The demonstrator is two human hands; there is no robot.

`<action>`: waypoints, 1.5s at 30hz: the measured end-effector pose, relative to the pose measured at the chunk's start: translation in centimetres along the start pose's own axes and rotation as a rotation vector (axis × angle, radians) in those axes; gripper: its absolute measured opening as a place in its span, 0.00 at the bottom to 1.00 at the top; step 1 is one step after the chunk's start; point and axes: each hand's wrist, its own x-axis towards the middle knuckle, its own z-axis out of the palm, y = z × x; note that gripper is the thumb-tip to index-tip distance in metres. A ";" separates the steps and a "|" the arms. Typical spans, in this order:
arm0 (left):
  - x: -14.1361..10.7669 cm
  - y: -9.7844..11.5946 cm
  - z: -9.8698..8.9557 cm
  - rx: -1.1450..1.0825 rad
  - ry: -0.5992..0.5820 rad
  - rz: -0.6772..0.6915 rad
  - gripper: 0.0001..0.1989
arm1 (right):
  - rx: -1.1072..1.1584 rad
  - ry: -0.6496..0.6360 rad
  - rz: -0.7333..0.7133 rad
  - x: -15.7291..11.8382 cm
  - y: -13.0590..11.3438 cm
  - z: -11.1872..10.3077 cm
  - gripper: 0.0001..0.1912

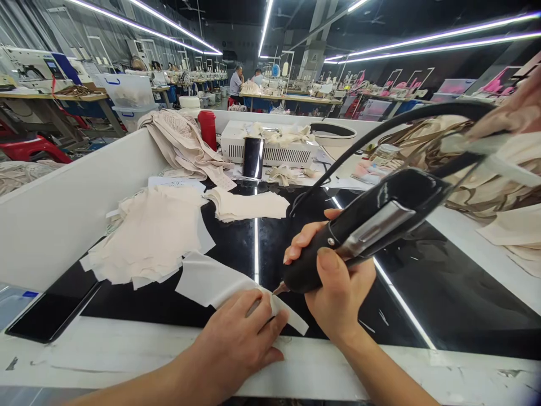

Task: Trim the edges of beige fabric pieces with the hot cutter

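My right hand (pixel 338 287) is wrapped around a black corded hand tool (pixel 367 214) with a metal lever along its side. Its narrow, copper-coloured tip meets the edge of a pale fabric piece (pixel 215 280) on the glossy black tabletop (pixel 439 287). My left hand (pixel 240 338) is closed on that fabric, its bent fingers pressing it down just beside the tip; the fingertips are partly hidden. Left of my hands lies a loose pile of cream fabric pieces (pixel 147 231). Beyond them rests a smaller, neater stack of cream pieces (pixel 249 205).
A black cable (pixel 380 121) loops from the tool's rear. A white vented box (pixel 270 148), a dark phone-like slab (pixel 252 158) and a red cylinder (pixel 207 129) stand behind. Beige fabric (pixel 186 138) drapes the left wall (pixel 84 208). A black flat device (pixel 54 309) lies front left.
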 end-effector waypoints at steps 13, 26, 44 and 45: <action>0.1 0.2 0.1 -0.042 0.003 -0.020 0.34 | 0.038 -0.035 0.016 0.3 0.9 0.9 0.19; 1.1 -3.3 -3.0 -0.355 -0.281 -0.025 0.19 | -0.041 -0.089 0.007 1.7 -2.1 -1.0 0.22; 4.2 -1.2 -1.1 0.170 -0.289 -0.314 0.12 | 0.037 -0.023 -0.005 -0.4 -3.9 -2.1 0.22; 4.1 -1.2 -1.2 0.174 -0.288 -0.313 0.13 | 0.031 -0.025 -0.013 -0.5 -3.8 -2.1 0.22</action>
